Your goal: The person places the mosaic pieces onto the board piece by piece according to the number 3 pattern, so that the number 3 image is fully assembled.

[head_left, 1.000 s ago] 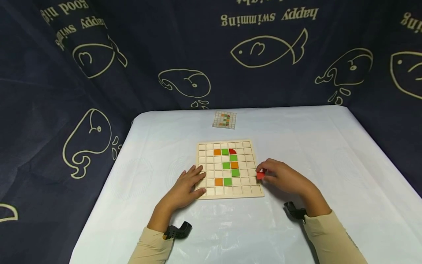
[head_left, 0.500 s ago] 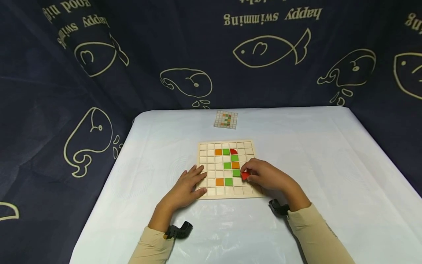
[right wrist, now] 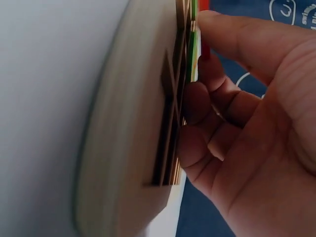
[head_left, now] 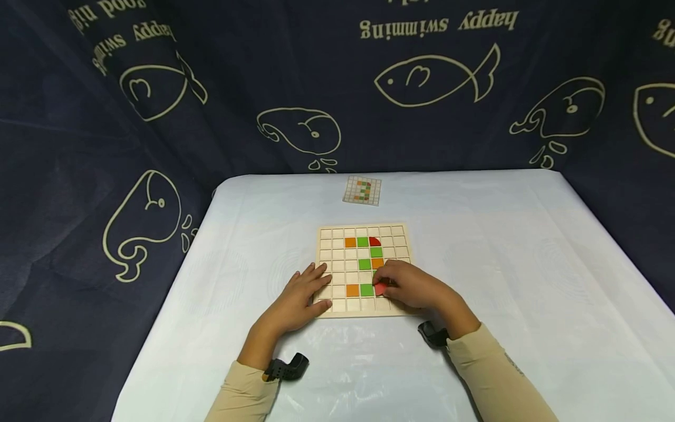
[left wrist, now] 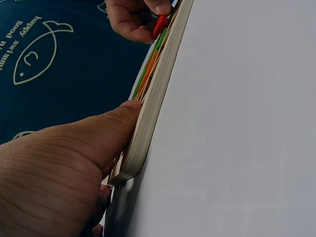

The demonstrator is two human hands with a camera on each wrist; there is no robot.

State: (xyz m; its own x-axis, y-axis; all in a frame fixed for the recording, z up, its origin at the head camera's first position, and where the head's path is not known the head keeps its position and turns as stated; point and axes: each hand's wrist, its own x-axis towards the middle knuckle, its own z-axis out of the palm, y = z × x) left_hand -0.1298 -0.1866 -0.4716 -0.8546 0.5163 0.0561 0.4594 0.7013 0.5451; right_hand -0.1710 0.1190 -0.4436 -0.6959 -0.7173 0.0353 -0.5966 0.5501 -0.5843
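Small pattern card [head_left: 361, 191] lies on white table [head_left: 527, 275], well beyond wooden grid board [head_left: 329, 234]. Board cells hold orange, green tiles, plus red quarter-round tile [head_left: 374, 241] near far edge. Left hand [head_left: 300, 296] flat, fingers straight, resting on board's near-left corner. Right hand [head_left: 413, 286] pinches red piece [head_left: 379, 288] over board, just right of near-row green tile [head_left: 366, 289], covering cells on board's right side.

Wooden grid board [head_left: 364, 269], centre of frame: pale beige, w/ orange, green & one red tile seen. Red piece [head_left: 379, 288] noted lower centre. Table cover [head_left: 527, 264]: pale blue-white. Backdrop [head_left: 211, 88], upper frame: navy, cream fish/whale outlines & lettering. Sleeves: beige.
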